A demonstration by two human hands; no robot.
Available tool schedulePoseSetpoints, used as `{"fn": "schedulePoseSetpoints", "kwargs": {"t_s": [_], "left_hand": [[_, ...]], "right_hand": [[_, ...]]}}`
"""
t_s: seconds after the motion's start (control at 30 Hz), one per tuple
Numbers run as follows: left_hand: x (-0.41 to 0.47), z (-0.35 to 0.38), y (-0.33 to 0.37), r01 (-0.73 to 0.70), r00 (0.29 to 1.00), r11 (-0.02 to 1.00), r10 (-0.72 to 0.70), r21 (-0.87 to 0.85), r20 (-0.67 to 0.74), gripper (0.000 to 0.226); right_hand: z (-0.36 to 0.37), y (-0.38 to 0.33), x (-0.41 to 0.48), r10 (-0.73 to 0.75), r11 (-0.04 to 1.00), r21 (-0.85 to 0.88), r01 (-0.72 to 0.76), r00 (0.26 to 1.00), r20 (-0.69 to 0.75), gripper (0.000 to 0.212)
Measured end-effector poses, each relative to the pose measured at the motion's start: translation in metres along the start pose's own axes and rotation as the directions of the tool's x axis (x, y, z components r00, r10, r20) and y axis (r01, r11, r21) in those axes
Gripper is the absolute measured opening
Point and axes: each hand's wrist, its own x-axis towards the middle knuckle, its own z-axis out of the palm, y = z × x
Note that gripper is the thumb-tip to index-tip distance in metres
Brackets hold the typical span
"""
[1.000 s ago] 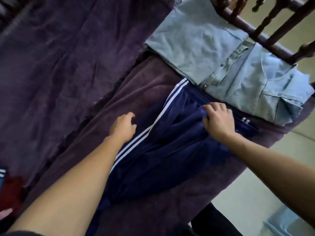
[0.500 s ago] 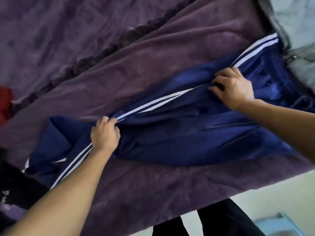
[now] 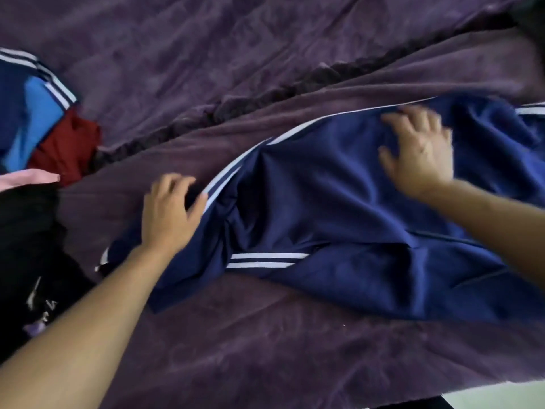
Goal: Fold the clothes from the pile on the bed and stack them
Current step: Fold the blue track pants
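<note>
Our 2 hands lay on 1 pair of navy track pants (image 3: pixel 339 208): right hand (image 3: pixel 418 152) flat, fingers spread; left hand (image 3: pixel 169 214) loosely curled, gripping nothing. 4 garments (image 3: pixel 65 143) sat piled left.

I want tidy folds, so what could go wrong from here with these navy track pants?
The navy white-striped track pants are bunched beside the left hand; folding now would likely set creases. The right hand looks motion-blurred, so quick smoothing may drag the cloth askew. Their end nearest the pile of black, red and pink clothes could catch in it.
</note>
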Motion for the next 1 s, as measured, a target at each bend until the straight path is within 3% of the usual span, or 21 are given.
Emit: {"fn": "schedulePoseSetpoints", "kwargs": {"t_s": [0.13,0.2,0.23,0.3,0.4,0.5,0.57,0.7,0.77,0.83,0.87,0.93,1.0], "left_hand": [[-0.080,0.008,-0.068,-0.132,0.978,0.982,0.108,0.133,0.176,0.078],[-0.106,0.014,-0.100,-0.187,0.955,0.972,0.146,0.143,0.258,0.076],[-0.115,0.015,-0.111,-0.186,0.953,0.975,0.147,0.125,0.266,0.063],[-0.125,0.013,-0.127,-0.163,0.966,0.985,0.148,0.054,0.210,0.034],[-0.100,-0.014,-0.148,-0.038,0.992,0.992,0.052,-0.118,0.117,0.021],[-0.027,-0.051,-0.177,0.103,0.989,0.969,-0.124,-0.225,-0.081,0.024],[0.029,-0.072,-0.195,0.150,0.972,0.959,-0.187,-0.239,-0.141,0.031],[0.081,-0.093,-0.216,0.312,0.913,0.945,-0.327,-0.099,-0.243,0.042],[0.062,-0.087,-0.212,0.185,0.929,0.978,-0.207,-0.101,-0.305,0.030],[0.022,-0.067,-0.200,-0.022,0.960,0.994,-0.009,-0.109,-0.281,0.019],[-0.004,-0.053,-0.193,-0.103,0.971,0.991,0.082,-0.083,-0.223,0.021],[-0.052,-0.024,-0.185,-0.192,0.980,0.981,0.191,-0.016,-0.048,0.037],[-0.075,-0.001,-0.190,-0.104,0.991,0.994,0.101,0.024,0.084,0.061]], "right_hand": [[0.040,-0.114,-0.050,-0.291,0.947,0.170,0.273,0.952,0.093,0.046],[0.067,-0.167,-0.060,-0.341,0.929,0.207,0.306,0.927,0.157,0.050],[0.081,-0.191,-0.063,-0.317,0.937,0.221,0.272,0.926,0.205,0.053],[0.108,-0.232,-0.064,-0.208,0.965,0.218,0.145,0.930,0.303,0.058],[0.133,-0.267,-0.059,-0.051,0.990,0.143,0.000,0.934,0.354,0.058],[0.132,-0.272,-0.053,0.020,0.988,0.142,-0.068,0.948,0.317,0.057],[0.123,-0.270,-0.052,0.053,0.989,0.117,-0.092,0.953,0.300,0.060],[0.094,-0.277,-0.062,0.025,0.995,0.087,-0.039,0.988,0.152,0.054],[0.082,-0.290,-0.078,-0.101,0.987,0.128,0.099,0.995,0.011,0.038],[0.082,-0.309,-0.103,-0.219,0.953,0.210,0.219,0.975,-0.024,0.024],[0.088,-0.318,-0.118,-0.273,0.935,0.243,0.258,0.962,0.030,0.024],[0.109,-0.324,-0.140,-0.316,0.941,0.203,0.271,0.916,0.246,0.044],[0.128,-0.315,-0.152,-0.193,0.980,0.027,0.198,0.899,0.393,0.059]]}}
